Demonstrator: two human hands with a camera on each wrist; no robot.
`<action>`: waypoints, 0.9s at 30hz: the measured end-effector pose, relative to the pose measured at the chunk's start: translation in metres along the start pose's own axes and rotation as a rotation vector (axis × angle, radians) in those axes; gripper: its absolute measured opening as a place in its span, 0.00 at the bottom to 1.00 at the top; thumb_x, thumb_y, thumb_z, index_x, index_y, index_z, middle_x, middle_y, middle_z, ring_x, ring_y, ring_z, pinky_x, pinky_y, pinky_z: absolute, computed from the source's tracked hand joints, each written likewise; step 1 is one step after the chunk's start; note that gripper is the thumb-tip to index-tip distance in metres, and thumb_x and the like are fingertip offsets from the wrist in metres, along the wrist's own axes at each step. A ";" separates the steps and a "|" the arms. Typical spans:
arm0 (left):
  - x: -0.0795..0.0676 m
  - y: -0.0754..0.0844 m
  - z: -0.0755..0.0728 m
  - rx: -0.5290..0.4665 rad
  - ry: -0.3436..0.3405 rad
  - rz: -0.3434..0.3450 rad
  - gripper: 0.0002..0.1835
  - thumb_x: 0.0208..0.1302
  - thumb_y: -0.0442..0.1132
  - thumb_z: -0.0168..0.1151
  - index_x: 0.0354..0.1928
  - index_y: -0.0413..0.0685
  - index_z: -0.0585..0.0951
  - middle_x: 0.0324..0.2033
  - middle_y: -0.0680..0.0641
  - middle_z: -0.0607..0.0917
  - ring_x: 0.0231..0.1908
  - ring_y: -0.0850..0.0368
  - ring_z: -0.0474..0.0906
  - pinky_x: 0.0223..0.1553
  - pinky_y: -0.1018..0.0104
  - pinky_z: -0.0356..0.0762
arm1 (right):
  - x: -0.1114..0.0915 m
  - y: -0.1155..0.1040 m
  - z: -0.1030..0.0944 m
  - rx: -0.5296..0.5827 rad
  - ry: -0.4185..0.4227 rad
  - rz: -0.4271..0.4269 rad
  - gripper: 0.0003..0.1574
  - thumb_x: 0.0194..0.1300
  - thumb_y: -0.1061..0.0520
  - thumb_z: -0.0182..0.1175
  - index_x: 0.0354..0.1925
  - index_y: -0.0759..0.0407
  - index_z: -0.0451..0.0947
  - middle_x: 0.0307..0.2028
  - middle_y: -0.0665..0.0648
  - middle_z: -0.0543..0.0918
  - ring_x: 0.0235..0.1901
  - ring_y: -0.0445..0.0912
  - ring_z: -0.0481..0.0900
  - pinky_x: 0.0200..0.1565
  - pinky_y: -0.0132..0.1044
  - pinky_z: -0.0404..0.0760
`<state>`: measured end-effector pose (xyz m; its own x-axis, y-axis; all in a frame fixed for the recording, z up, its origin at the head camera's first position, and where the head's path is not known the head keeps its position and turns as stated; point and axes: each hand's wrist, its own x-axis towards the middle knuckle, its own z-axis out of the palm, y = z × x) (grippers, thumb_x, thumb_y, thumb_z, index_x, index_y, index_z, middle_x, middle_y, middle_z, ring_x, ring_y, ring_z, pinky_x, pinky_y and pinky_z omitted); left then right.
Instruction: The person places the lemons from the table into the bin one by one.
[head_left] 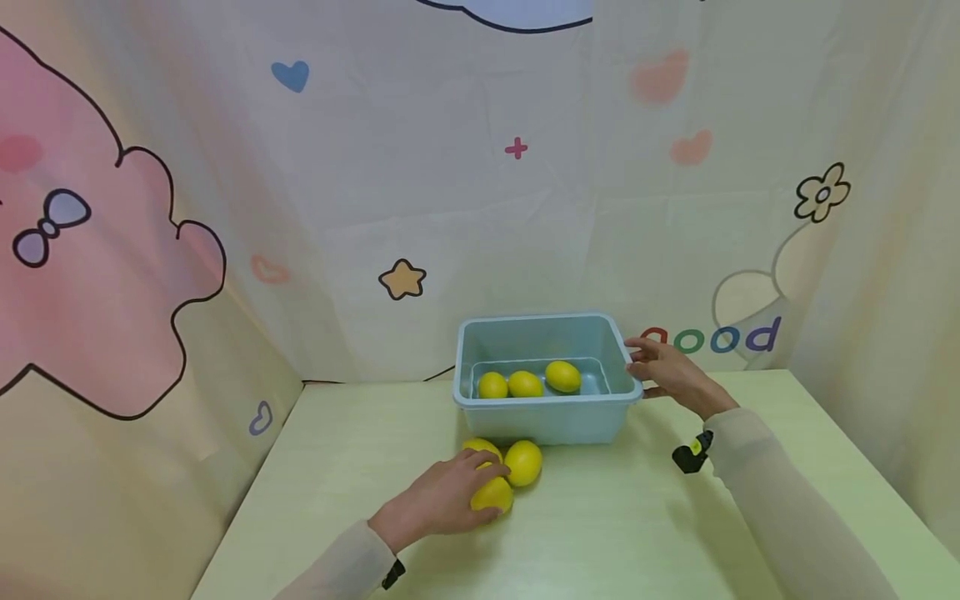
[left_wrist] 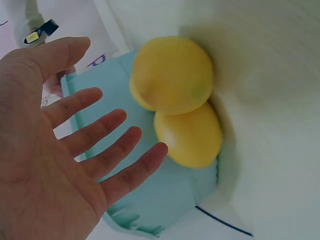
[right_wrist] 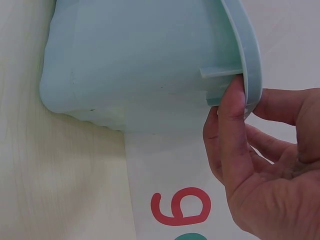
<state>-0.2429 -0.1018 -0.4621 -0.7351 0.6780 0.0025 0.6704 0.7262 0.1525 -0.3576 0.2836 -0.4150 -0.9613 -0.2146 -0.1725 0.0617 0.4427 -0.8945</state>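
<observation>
A light blue plastic bin stands at the back of the table with three lemons lying inside. My right hand grips its right rim; in the right wrist view the rim is pinched between thumb and fingers. Just in front of the bin, three more lemons lie close together on the table. Over the nearest one, a lemon, my left hand hovers with fingers spread. In the left wrist view those fingers are loosely extended, and the palm holds nothing.
The pale table meets a hanging cloth backdrop printed with hearts, a star and letters, right behind the bin. Cloth also hangs along the left and right sides.
</observation>
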 end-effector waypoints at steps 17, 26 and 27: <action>0.005 -0.002 0.018 -0.016 -0.063 -0.008 0.29 0.61 0.55 0.66 0.64 0.62 0.74 0.61 0.52 0.76 0.59 0.55 0.74 0.52 0.57 0.82 | -0.001 -0.001 0.001 0.002 0.007 0.003 0.42 0.72 0.57 0.54 0.76 0.59 0.47 0.69 0.71 0.60 0.61 0.63 0.70 0.57 0.55 0.81; 0.006 -0.003 0.023 -0.047 -0.088 0.000 0.24 0.59 0.52 0.68 0.57 0.59 0.77 0.46 0.57 0.76 0.39 0.64 0.72 0.43 0.69 0.78 | -0.001 -0.001 0.000 -0.007 0.006 -0.002 0.42 0.72 0.56 0.53 0.77 0.59 0.47 0.69 0.71 0.60 0.61 0.62 0.71 0.56 0.55 0.81; 0.006 -0.003 0.024 -0.058 -0.096 -0.004 0.24 0.59 0.52 0.69 0.56 0.59 0.77 0.45 0.58 0.76 0.38 0.65 0.72 0.43 0.70 0.78 | -0.001 -0.001 0.000 -0.008 0.004 -0.004 0.42 0.72 0.56 0.53 0.76 0.60 0.47 0.69 0.71 0.60 0.61 0.63 0.71 0.56 0.54 0.81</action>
<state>-0.2472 -0.0972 -0.4860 -0.7226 0.6851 -0.0927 0.6586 0.7229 0.2090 -0.3565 0.2833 -0.4142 -0.9628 -0.2125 -0.1671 0.0559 0.4484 -0.8921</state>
